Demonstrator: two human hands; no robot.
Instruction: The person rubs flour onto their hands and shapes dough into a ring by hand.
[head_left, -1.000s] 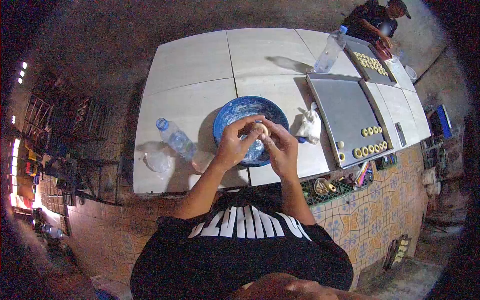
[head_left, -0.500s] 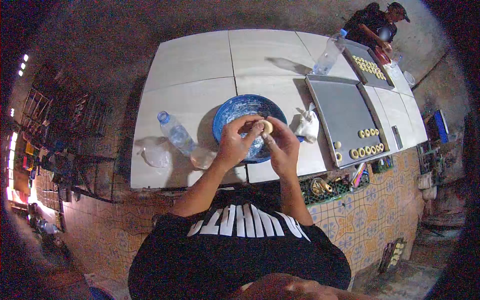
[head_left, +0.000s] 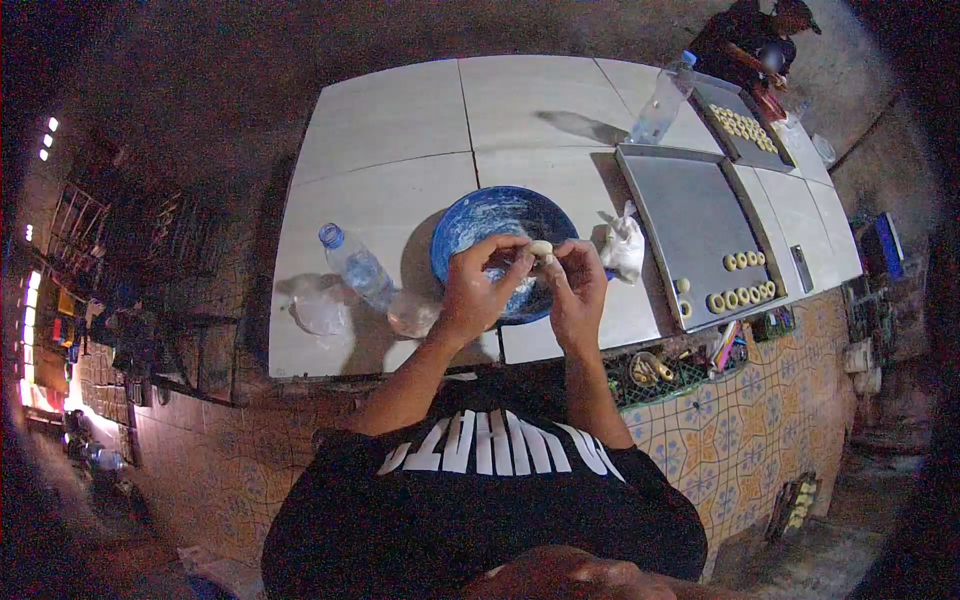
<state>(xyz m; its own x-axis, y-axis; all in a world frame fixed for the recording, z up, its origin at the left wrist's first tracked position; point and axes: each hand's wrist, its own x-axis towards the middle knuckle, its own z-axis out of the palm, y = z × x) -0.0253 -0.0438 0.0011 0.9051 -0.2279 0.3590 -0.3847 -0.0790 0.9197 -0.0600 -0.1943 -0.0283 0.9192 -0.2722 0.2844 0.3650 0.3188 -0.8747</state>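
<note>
A small pale piece of dough [head_left: 541, 249] is held between my two hands, above the near part of a blue bowl [head_left: 452, 222] whose inside is smeared with white. My left hand [head_left: 483, 285] pinches the dough from the left with thumb and fingers. From the right, my right hand [head_left: 579, 295] pinches the same piece. To the right of the bowl lies a white plastic bag [head_left: 624, 247]. Further right, a grey metal tray [head_left: 690, 200] carries rows of ring-shaped dough pieces [head_left: 742, 297] along its near end.
An open plastic bottle [head_left: 358, 268] and clear plastic bags [head_left: 320, 312] are left of the bowl. A capped bottle [head_left: 661, 100] stands behind the tray. A co-worker [head_left: 752, 42] is at the far right, by a second tray [head_left: 742, 125] of dough rings. A phone [head_left: 801, 268] lies at the right.
The dough has turned from a rounder face toward me to a flatter, edge-on look. My fingers have shifted around it, and the view has moved slightly.
</note>
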